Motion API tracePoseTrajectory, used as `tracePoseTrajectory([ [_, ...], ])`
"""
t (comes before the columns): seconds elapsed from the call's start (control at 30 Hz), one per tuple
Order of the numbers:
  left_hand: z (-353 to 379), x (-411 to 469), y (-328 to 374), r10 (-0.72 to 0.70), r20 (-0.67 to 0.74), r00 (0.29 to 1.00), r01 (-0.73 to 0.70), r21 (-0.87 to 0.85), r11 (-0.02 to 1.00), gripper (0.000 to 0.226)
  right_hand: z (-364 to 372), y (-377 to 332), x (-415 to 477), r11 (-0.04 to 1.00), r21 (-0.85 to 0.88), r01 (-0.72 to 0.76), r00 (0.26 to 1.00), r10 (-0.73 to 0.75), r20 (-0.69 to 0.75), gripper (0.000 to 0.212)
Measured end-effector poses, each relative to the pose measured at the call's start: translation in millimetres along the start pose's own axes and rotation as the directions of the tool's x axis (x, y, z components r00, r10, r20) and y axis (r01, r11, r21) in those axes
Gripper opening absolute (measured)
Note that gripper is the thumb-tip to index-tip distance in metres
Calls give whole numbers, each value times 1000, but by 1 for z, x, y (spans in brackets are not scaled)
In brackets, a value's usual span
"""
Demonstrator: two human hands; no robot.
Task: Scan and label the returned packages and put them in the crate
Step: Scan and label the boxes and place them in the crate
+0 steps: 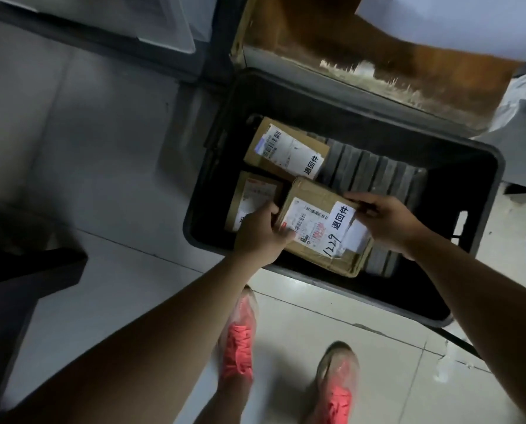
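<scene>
The cardboard package (322, 228), with a white shipping label and a white sticker on its top, is just beyond 2 pink shoes (238, 341) on the tiled floor, held low in the near side of the black crate (485, 191). The left hand (261, 231) grips its left end with curled fingers, and the right hand (384, 218) pinches its right edge between thumb and fingers. Farther in lie 2 more labelled packages, one (255, 197) beside the left hand and one (286, 148) near the far wall, and past the crate stands an open brown box (362, 53).
</scene>
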State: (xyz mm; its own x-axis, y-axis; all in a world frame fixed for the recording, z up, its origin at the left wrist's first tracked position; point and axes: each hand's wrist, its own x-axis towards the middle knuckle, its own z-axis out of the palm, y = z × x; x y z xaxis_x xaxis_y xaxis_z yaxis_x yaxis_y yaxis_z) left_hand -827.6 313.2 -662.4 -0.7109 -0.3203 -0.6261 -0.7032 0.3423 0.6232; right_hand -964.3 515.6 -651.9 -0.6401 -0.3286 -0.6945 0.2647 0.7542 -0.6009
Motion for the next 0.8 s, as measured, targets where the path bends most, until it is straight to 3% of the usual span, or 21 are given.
tracePoseTrajectory([
  [0.1, 15, 4, -13, -13, -52, 999, 13, 8, 1000, 28, 3, 12, 24, 998, -61, 21, 999, -18, 44, 40],
  [0.23, 34, 8, -26, -35, -26, 999, 39, 150, 988, 39, 20, 31, 42, 982, -183, 51, 992, -29, 124, 42],
  [0.37, 47, 23, -28, -38, -35, 999, 46, 302, 952, 49, 37, 52, 56, 983, -182, 41, 998, -30, 62, 40],
  [0.57, 58, 43, -33, -2, -17, 1000, 9, 448, 894, 85, 52, 76, 73, 970, -241, 31, 1000, -30, 8, 39],
  [0.7, 60, 48, -34, -20, -25, 999, 30, 451, 892, 72, 57, 80, 70, 970, -245, 17, 998, -31, -56, 36],
  [0.8, 54, 46, -35, -35, -13, 999, 37, 360, 932, 44, 55, 76, 59, 964, -264, 23, 994, -50, -95, 38],
])
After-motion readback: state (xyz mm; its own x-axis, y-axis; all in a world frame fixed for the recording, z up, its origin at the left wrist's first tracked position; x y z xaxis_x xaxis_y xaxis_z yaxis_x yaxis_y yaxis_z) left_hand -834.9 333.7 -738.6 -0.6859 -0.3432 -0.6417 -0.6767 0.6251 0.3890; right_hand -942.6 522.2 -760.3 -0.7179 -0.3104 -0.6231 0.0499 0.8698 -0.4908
